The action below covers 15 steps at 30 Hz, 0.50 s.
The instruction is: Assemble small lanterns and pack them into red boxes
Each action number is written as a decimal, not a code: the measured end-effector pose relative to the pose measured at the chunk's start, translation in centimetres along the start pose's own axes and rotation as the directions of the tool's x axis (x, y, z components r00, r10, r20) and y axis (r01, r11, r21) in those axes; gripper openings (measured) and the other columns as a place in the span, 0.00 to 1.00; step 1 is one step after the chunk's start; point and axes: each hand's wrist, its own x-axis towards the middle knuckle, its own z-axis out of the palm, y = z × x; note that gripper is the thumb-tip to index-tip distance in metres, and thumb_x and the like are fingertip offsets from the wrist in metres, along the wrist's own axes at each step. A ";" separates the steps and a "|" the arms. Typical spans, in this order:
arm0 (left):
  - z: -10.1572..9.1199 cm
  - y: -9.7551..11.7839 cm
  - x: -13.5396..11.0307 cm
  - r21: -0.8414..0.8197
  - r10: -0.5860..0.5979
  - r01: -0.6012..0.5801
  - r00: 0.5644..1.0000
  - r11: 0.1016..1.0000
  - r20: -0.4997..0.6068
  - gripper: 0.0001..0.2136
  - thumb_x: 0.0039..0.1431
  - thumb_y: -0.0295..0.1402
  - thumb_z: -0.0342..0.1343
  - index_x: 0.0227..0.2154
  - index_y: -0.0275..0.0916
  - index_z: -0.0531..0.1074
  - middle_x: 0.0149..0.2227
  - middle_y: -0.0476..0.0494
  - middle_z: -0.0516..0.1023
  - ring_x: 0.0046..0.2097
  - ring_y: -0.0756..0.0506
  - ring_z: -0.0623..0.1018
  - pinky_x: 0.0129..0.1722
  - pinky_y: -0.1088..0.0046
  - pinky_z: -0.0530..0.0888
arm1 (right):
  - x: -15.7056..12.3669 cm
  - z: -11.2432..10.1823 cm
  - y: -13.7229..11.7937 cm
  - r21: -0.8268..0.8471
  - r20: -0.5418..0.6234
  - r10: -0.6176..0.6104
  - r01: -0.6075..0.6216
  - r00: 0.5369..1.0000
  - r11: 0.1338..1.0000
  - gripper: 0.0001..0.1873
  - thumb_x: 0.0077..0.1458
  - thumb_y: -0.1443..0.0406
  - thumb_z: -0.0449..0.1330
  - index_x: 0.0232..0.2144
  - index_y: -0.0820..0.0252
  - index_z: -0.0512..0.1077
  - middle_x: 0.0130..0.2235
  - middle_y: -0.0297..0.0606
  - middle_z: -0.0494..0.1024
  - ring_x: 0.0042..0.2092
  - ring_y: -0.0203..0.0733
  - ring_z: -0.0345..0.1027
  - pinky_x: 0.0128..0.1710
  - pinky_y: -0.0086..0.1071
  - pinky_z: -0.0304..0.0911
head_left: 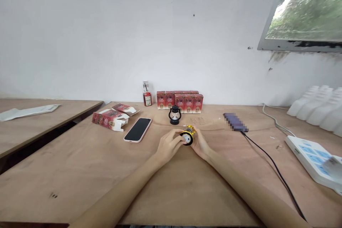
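Observation:
Between my two hands is a small gold lantern (190, 130), tipped so that its round base with a white disc faces me. My left hand (170, 145) is closed, with fingertips at the edge of the base. From the other side my right hand (201, 144) grips the lantern's body, its fingers partly hidden. Just beyond, a small black lantern (175, 115) with a clear middle stands upright on the wooden table (187, 185). Several small red printed boxes (184, 102) stand in rows behind it.
Opened red cartons (110, 119) and a phone (138, 130) lie to the left. A bottle (146, 94) stands by the wall. On the right are a second phone (235, 122) with a black cable, a power strip (312, 156) and several white bottles (317, 105).

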 end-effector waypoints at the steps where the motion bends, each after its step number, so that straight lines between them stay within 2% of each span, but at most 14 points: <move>1: 0.2 0.0 0.0 0.061 0.006 -0.006 1.000 0.998 -0.001 0.08 0.64 0.34 0.48 0.32 0.39 0.71 0.43 0.41 0.74 0.42 0.47 0.76 0.39 0.70 0.73 | 0.1 0.0 0.1 -0.003 0.000 -0.015 0.015 1.000 1.000 0.14 0.48 0.53 0.60 0.34 0.54 0.71 0.35 0.31 0.78 0.35 0.38 0.70 0.31 0.30 0.65; 4: 1.3 0.0 0.0 0.231 0.032 -0.034 0.999 0.972 0.012 0.09 0.65 0.30 0.45 0.34 0.36 0.69 0.43 0.37 0.75 0.44 0.44 0.75 0.38 0.68 0.71 | 0.3 0.0 0.4 -0.010 -0.031 -0.082 0.081 0.996 0.997 0.14 0.46 0.53 0.61 0.33 0.53 0.69 0.33 0.30 0.77 0.33 0.38 0.70 0.30 0.30 0.65; 6: 2.1 0.0 0.1 0.284 0.054 -0.061 0.998 0.957 0.031 0.09 0.65 0.28 0.43 0.35 0.35 0.68 0.45 0.35 0.74 0.47 0.42 0.74 0.40 0.65 0.69 | 0.6 -0.1 0.3 -0.018 -0.107 -0.171 0.170 0.979 0.985 0.15 0.45 0.55 0.62 0.33 0.53 0.67 0.31 0.28 0.76 0.31 0.37 0.70 0.28 0.29 0.65; 8: 2.7 -0.1 0.1 0.266 0.013 -0.027 0.998 0.964 0.054 0.09 0.64 0.26 0.41 0.37 0.35 0.68 0.47 0.34 0.73 0.49 0.42 0.73 0.44 0.63 0.67 | 1.2 -0.6 -0.2 -0.033 -0.238 -0.282 0.283 0.929 0.959 0.16 0.43 0.57 0.63 0.33 0.52 0.64 0.30 0.27 0.75 0.31 0.36 0.70 0.27 0.28 0.64; 10: 3.1 -0.3 0.2 0.219 -0.107 0.087 0.991 0.972 0.080 0.09 0.64 0.26 0.42 0.36 0.36 0.67 0.45 0.36 0.74 0.48 0.43 0.73 0.46 0.62 0.65 | 1.9 -1.5 -1.2 -0.050 -0.371 -0.363 0.372 0.855 0.927 0.17 0.43 0.58 0.63 0.34 0.52 0.61 0.30 0.25 0.74 0.31 0.34 0.69 0.27 0.26 0.64; 12: 3.4 -0.6 0.6 0.191 -0.218 0.195 0.970 0.962 0.108 0.08 0.65 0.29 0.43 0.35 0.37 0.68 0.41 0.39 0.75 0.45 0.43 0.73 0.44 0.63 0.64 | 2.7 -2.8 -2.6 -0.055 -0.454 -0.401 0.423 0.796 0.904 0.17 0.45 0.57 0.61 0.34 0.51 0.57 0.30 0.22 0.72 0.30 0.32 0.68 0.27 0.24 0.63; 15: 4.3 -1.2 1.8 0.174 -0.275 0.249 0.950 0.953 0.146 0.07 0.63 0.32 0.47 0.32 0.38 0.69 0.35 0.43 0.76 0.40 0.44 0.73 0.40 0.66 0.64 | 3.7 -4.7 -4.3 -0.062 -0.529 -0.426 0.467 0.734 0.882 0.17 0.46 0.57 0.58 0.34 0.50 0.54 0.31 0.21 0.70 0.29 0.30 0.68 0.26 0.24 0.63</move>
